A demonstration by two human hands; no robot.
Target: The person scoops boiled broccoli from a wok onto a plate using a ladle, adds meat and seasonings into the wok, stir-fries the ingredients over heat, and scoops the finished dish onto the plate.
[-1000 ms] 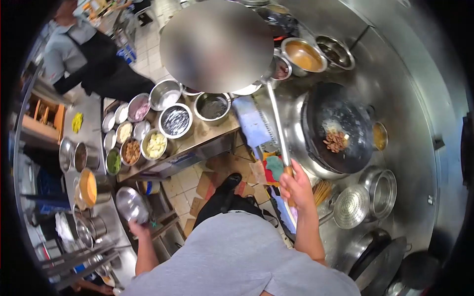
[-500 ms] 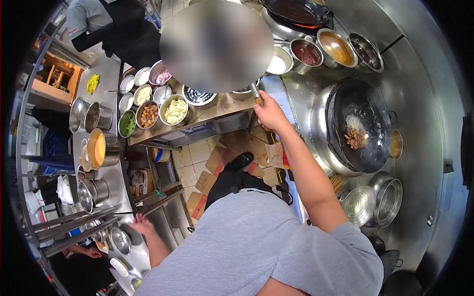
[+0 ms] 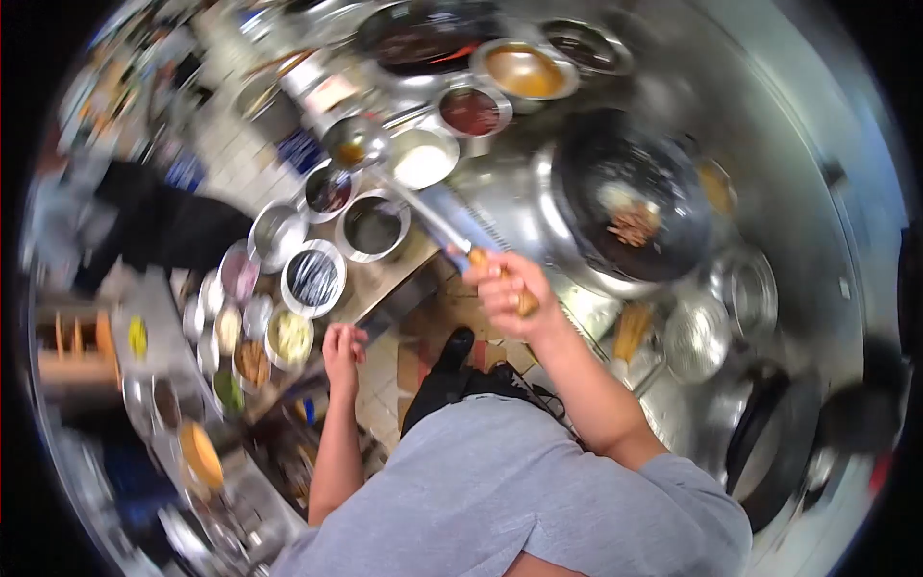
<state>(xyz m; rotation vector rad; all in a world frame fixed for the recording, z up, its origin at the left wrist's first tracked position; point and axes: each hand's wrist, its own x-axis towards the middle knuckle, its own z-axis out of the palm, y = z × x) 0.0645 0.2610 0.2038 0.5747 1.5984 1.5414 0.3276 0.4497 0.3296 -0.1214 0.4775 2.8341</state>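
My right hand (image 3: 512, 293) is wrapped round the wooden handle of a long metal ladle (image 3: 354, 144). The ladle's bowl, with some brown liquid in it, hangs over the bowls at the upper left of the stove. My left hand (image 3: 343, 348) is raised beside the bowl of pale chopped pieces (image 3: 289, 338), its fingers curled and blurred; nothing can be made out in it. To the right, a black wok (image 3: 630, 173) holds browned meat pieces (image 3: 633, 223) and some white bits.
Bowls of orange liquid (image 3: 525, 69), red sauce (image 3: 474, 111) and white contents (image 3: 423, 162) stand behind. A strainer (image 3: 697, 338) and a bamboo brush (image 3: 632, 332) lie at the right. A person in a black apron (image 3: 159, 219) stands at the left.
The view has swung, shifting the wok and bowls leftward. The ladle's bowl now shows, and my right hand is nearer the middle. My left hand has risen from the lower left toward the bowls.
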